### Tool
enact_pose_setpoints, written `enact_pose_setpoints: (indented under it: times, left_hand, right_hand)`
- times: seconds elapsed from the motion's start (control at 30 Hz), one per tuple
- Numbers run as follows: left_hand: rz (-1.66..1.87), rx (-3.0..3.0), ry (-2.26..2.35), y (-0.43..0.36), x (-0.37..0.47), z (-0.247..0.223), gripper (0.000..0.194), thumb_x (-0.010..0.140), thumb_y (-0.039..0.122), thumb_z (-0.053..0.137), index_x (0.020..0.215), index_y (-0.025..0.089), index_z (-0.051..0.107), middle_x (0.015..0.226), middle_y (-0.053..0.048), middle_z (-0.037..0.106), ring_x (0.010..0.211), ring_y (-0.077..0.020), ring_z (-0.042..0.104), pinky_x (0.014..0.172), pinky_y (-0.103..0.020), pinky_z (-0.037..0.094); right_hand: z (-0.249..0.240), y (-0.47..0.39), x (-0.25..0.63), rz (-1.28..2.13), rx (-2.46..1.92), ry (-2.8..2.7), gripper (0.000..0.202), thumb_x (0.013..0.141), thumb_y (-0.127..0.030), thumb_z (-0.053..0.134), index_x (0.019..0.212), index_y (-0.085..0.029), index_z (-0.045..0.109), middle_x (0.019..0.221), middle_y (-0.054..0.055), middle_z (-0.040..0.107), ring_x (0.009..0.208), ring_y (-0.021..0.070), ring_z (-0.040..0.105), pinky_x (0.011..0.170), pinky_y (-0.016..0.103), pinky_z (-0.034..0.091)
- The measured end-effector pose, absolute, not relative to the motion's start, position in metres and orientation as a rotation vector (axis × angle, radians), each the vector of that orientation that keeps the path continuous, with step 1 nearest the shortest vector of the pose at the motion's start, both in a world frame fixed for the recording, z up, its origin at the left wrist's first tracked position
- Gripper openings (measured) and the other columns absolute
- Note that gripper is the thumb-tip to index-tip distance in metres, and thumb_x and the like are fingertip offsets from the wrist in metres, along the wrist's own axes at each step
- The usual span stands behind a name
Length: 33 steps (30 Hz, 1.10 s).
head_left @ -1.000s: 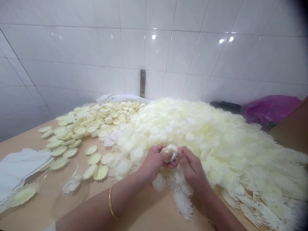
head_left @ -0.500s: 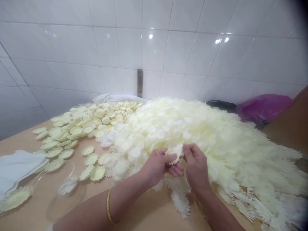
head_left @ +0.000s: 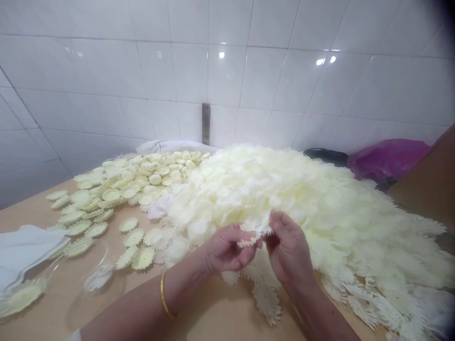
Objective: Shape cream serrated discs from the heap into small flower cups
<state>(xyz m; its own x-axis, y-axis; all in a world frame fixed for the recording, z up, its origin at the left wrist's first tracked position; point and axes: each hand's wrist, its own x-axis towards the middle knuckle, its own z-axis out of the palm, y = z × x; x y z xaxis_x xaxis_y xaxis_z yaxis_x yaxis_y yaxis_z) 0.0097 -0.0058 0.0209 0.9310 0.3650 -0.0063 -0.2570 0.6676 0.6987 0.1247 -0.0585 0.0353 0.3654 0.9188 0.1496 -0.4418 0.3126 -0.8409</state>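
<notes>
My left hand [head_left: 232,247] is closed on a small stack of pale, scalloped flower-shaped cutouts [head_left: 249,242], its fingers curled beneath them. The thumb and fingertips of my right hand [head_left: 288,246] pinch the far right edge of the same flower cutouts. Both hands are held above the front edge of a large heap of loose cream-white flower cutouts [head_left: 256,184]. A single cutout [head_left: 267,300] lies on the table below my right hand. How many pieces are between my fingers I cannot tell.
Thicker stacked cutouts [head_left: 117,189] cover the table's left side. A white sheet [head_left: 24,253] and a clear round piece [head_left: 99,274] lie front left. Behind the heap at right are a magenta bag [head_left: 391,158] and a dark object [head_left: 327,155]. A tiled wall [head_left: 227,76] stands behind.
My left fingers have curled in, and the held cutouts have tilted and bent towards me. My right hand has rotated slightly and come nearer the left. The view has shifted a little.
</notes>
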Motion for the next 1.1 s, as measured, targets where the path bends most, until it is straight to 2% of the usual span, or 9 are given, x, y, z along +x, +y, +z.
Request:
enact_pose_setpoints:
  times: [0.17, 0.33, 0.5, 0.57, 0.67, 0.73, 0.8, 0.97, 1.1]
  left_hand:
    - [0.023, 0.933, -0.050, -0.011, -0.002, 0.031, 0.020, 0.059, 0.026, 0.070, 0.067, 0.008, 0.068, 0.046, -0.008, 0.061, 0.032, -0.0154, 0.054, 0.025, -0.020, 0.039]
    - [0.295, 0.947, 0.201, -0.008, 0.006, 0.024, 0.029, 0.072, 0.020, 0.057, 0.100, 0.015, 0.060, 0.057, -0.005, 0.065, 0.039, -0.0118, 0.057, 0.035, -0.017, 0.042]
    - [0.341, 1.016, 0.352, -0.010, 0.015, 0.018, 0.010, 0.064, 0.014, 0.058, 0.074, 0.012, 0.058, 0.067, -0.007, 0.063, 0.057, -0.0161, 0.062, 0.048, -0.023, 0.047]
    - [0.404, 1.012, 0.447, -0.011, 0.016, 0.019, 0.009, 0.067, 0.019, 0.059, 0.072, 0.012, 0.057, 0.064, -0.004, 0.060, 0.052, -0.0122, 0.058, 0.048, -0.023, 0.046]
    - [0.482, 0.993, 0.561, -0.010, 0.015, 0.022, 0.027, 0.074, 0.040, 0.055, 0.073, 0.013, 0.057, 0.059, -0.001, 0.054, 0.047, -0.0087, 0.051, 0.045, -0.022, 0.043]
    - [0.537, 0.973, 0.613, -0.009, 0.014, 0.023, 0.037, 0.073, 0.051, 0.052, 0.072, 0.014, 0.056, 0.058, 0.000, 0.052, 0.046, -0.0079, 0.048, 0.043, -0.020, 0.040]
    - [0.578, 0.975, 0.639, -0.008, 0.014, 0.023, 0.037, 0.070, 0.051, 0.056, 0.071, 0.014, 0.055, 0.057, 0.000, 0.051, 0.045, -0.0073, 0.047, 0.041, -0.019, 0.036]
    - [0.654, 0.946, 0.756, -0.007, 0.015, 0.019, 0.027, 0.058, 0.030, 0.071, 0.067, 0.015, 0.050, 0.052, 0.001, 0.052, 0.040, -0.0073, 0.045, 0.039, -0.019, 0.032]
    - [0.719, 1.009, 0.781, -0.008, 0.016, 0.017, 0.026, 0.059, 0.031, 0.070, 0.064, 0.015, 0.050, 0.051, 0.001, 0.052, 0.040, -0.0071, 0.044, 0.041, -0.020, 0.031]
  right_hand:
    - [0.041, -0.055, 0.156, 0.912, -0.807, -0.426, 0.028, 0.063, -0.028, 0.071, 0.061, -0.017, 0.046, 0.050, -0.008, 0.047, 0.044, 0.0055, 0.046, 0.061, 0.027, 0.053]
    - [0.030, -0.054, 0.165, 0.695, -0.875, -0.730, 0.028, 0.069, -0.036, 0.066, 0.060, -0.016, 0.048, 0.052, -0.007, 0.045, 0.049, 0.0078, 0.048, 0.061, 0.029, 0.050]
    - [0.016, -0.055, 0.160, 0.445, -1.139, -1.090, 0.020, 0.079, -0.033, 0.055, 0.069, -0.016, 0.055, 0.062, -0.001, 0.054, 0.060, 0.0112, 0.050, 0.058, 0.024, 0.042]
    - [0.015, -0.057, 0.160, 0.258, -1.210, -1.267, 0.016, 0.081, -0.029, 0.052, 0.071, -0.017, 0.054, 0.065, 0.000, 0.054, 0.061, 0.0124, 0.050, 0.056, 0.024, 0.041]
    - [0.013, -0.058, 0.159, -0.159, -1.175, -1.562, 0.009, 0.081, -0.015, 0.049, 0.077, -0.017, 0.057, 0.073, 0.003, 0.053, 0.070, 0.0155, 0.050, 0.062, 0.028, 0.042]
    - [0.010, -0.059, 0.158, -0.395, -1.111, -1.740, 0.020, 0.078, -0.006, 0.046, 0.087, -0.019, 0.059, 0.081, 0.006, 0.052, 0.080, 0.0185, 0.049, 0.069, 0.033, 0.042]
    - [0.007, -0.059, 0.158, -0.522, -1.062, -1.854, 0.031, 0.075, -0.002, 0.044, 0.095, -0.020, 0.058, 0.087, 0.007, 0.050, 0.086, 0.0209, 0.047, 0.074, 0.039, 0.041]
    - [0.007, -0.060, 0.157, -0.337, -1.051, -1.792, 0.034, 0.076, 0.000, 0.037, 0.097, -0.020, 0.055, 0.091, 0.008, 0.049, 0.087, 0.0202, 0.049, 0.070, 0.036, 0.043]
    - [0.012, -0.061, 0.156, -0.163, -1.098, -1.612, 0.025, 0.080, -0.005, 0.037, 0.093, -0.017, 0.054, 0.086, 0.007, 0.053, 0.083, 0.0177, 0.052, 0.070, 0.031, 0.044]
